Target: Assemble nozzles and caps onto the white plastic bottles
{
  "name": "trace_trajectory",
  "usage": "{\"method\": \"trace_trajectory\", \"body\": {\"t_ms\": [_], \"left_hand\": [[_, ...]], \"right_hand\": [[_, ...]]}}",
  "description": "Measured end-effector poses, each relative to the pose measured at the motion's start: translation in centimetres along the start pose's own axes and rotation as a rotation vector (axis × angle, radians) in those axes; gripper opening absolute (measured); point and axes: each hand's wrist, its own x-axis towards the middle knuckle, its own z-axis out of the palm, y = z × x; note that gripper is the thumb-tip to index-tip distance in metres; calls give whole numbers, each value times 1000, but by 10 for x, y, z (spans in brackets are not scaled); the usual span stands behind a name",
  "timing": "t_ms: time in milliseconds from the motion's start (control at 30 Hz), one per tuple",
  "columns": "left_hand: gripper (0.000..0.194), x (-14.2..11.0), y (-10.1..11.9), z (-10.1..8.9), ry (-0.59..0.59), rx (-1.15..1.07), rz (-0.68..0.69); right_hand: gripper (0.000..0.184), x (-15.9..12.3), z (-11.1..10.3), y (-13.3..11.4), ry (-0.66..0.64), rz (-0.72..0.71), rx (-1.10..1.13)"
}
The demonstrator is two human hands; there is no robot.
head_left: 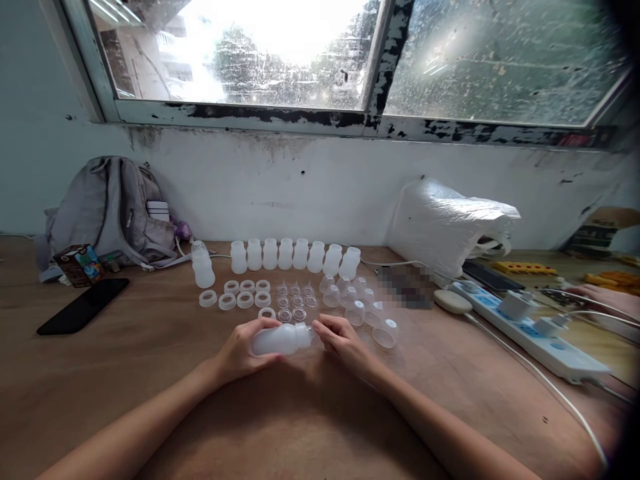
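My left hand (245, 350) is wrapped round a frosted baby bottle (281, 340), which lies sideways with its mouth end to the right. A clear nipple (312, 333) sticks out of that end, and my right hand (340, 339) pinches its tip. Just beyond my hands, several clear nipples (296, 301) stand in short rows. Left of these lie several white collar rings (245, 299), one of them right behind the held bottle. Several clear domed caps (355, 312) are spread past my right hand.
Frosted bottles (286, 254) stand along the wall, with a capped bottle (203, 267) at their left. A phone (84, 307), a small carton (79, 265) and a backpack (113, 207) are at left. On the right are a white bag (440, 220), a power strip (535, 337) and another person's hand (607, 300).
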Motion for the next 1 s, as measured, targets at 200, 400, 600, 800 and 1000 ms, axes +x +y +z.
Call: {"method": "trace_trajectory", "body": {"t_ms": [200,400,600,800,1000], "left_hand": [[47,0,5,7,81,6,1],[40,3,16,3,-139,-319,-295],[47,0,7,3,-46,-83,-73],[47,0,10,0,-51,-66,-60],[39,4,19,3,-280,-663,-448]], "right_hand": [[38,2,4,2,37,39,111],[27,-3,4,-10,-15,-43,154],[24,-4,4,-5,34,-62,-29],[21,-5,6,-4,23,-88,-45],[25,-9,3,-8,-30,-180,-12]]}}
